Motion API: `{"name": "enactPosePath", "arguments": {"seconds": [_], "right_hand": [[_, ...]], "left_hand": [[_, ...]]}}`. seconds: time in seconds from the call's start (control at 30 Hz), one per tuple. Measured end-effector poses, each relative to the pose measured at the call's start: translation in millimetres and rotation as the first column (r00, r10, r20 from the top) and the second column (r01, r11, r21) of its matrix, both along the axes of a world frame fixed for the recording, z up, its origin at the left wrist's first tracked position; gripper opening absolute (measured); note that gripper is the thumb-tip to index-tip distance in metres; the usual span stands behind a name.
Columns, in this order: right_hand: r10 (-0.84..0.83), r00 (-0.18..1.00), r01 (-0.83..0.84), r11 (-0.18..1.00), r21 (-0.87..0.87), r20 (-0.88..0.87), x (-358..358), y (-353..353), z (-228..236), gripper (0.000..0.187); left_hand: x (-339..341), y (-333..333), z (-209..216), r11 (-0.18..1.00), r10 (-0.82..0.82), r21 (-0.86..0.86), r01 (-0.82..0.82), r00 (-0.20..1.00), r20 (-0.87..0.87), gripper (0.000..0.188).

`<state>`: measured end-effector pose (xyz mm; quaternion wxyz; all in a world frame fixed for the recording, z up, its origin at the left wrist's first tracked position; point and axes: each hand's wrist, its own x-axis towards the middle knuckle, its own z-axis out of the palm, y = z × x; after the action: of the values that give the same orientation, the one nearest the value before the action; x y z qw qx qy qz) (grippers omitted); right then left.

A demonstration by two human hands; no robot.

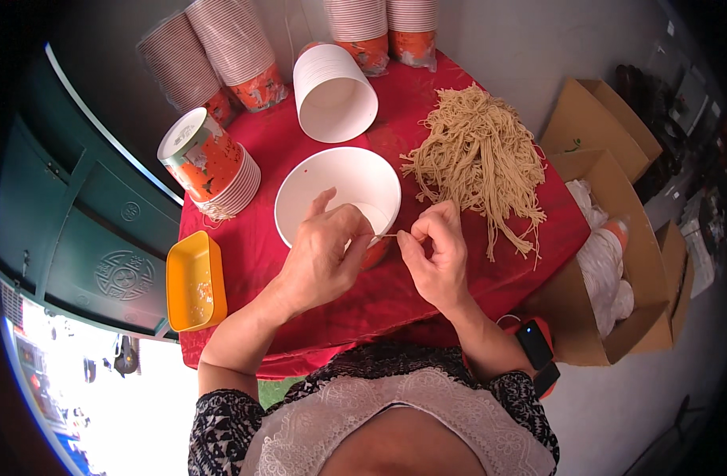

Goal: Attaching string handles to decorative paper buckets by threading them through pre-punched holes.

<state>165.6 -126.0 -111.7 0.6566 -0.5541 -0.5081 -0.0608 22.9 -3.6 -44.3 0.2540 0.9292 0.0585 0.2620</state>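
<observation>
A short piece of thin tan string (386,236) runs between my two hands. My left hand (322,252) is closed on one end, thumb and index finger together, little finger raised. My right hand (438,255) pinches the other end with thumb and fingertips. Both hands are at the near rim of an upright paper bucket (340,168), white inside, with a bit of orange outside showing. My left hand covers part of its opening. To the right of the bucket lies a big loose pile of tan strings (484,151), some ends trailing toward me.
Red cloth (300,341) covers the table. At left stand upside-down stacked orange buckets (213,170) and a yellow tray (174,282) with small pale bits. White buckets (324,83) lie tipped behind. Plastic-wrapped stacks (237,47) line the wall. A cardboard box (649,270) is at right.
</observation>
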Motion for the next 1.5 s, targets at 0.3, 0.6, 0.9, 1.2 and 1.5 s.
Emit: {"name": "enactPosePath", "arguments": {"seconds": [0.3, 0.6, 0.9, 1.2, 1.5], "right_hand": [[0.011, 0.998, -0.011, 1.000, -0.004, 0.069, -1, 5, -4, 0.020], [-0.005, 0.997, 0.004, 1.000, 0.003, 0.081, -1, 6, -1, 0.020], [0.065, 0.984, -0.047, 0.993, -0.112, 0.166, -10, -2, 16, 0.030], [0.188, 0.978, -0.189, 0.982, -0.001, -0.092, 19, -1, 6, 0.015], [0.653, 0.585, -0.704, 0.704, 0.098, -0.481, 41, -11, 5, 0.026]], "left_hand": [[0, -2, 7, 0.998, -0.052, 0.030, 0.051, 0.998, 0.026, 0.014], [-3, -4, 7, 0.996, -0.059, 0.074, 0.056, 0.997, 0.040, 0.015], [-10, -11, 23, 0.997, -0.031, 0.069, 0.029, 0.999, 0.025, 0.015], [-42, 44, 57, 0.965, 0.235, 0.118, -0.236, 0.972, 0.023, 0.045], [-50, 44, 72, 0.805, -0.591, -0.078, 0.588, 0.787, -0.176, 0.024]]}}
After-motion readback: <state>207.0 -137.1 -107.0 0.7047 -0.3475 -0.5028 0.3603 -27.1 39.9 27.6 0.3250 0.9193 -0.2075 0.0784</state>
